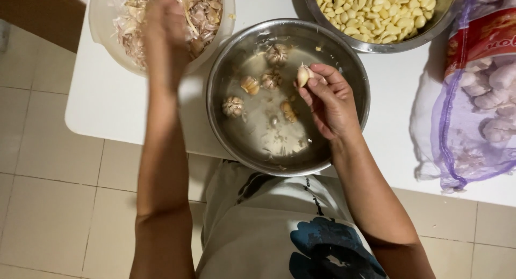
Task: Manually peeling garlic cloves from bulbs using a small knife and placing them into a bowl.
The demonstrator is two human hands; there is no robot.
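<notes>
— So, what takes up the most room?
— A white worktop [113, 96] over a tiled floor [43, 204], and at its right edge a purple mesh sack [473, 112] full of whole garlic bulbs.

— And in the middle?
— A big steel bowl [344, 59] holding shallow water and several soaking garlic heads [233, 105]. Behind it, a second steel bowl [430, 29] is heaped with peeled yellow cloves, and at the back left a pale plastic bowl [102, 26] is full of papery garlic skins [201, 13].

— Where are the hands?
— The left hand [164, 26] is stretched over the skin bowl, fingers pointing down among the skins (it is blurred, so I cannot tell whether it grips anything). The right hand [328, 99] hovers above the water bowl's right side.

— Holding something?
— Yes, its thumb and fingertips pinch one garlic clove [303, 74], pale, with skin partly on, held above the water and just clear of the soaking heads.
</notes>
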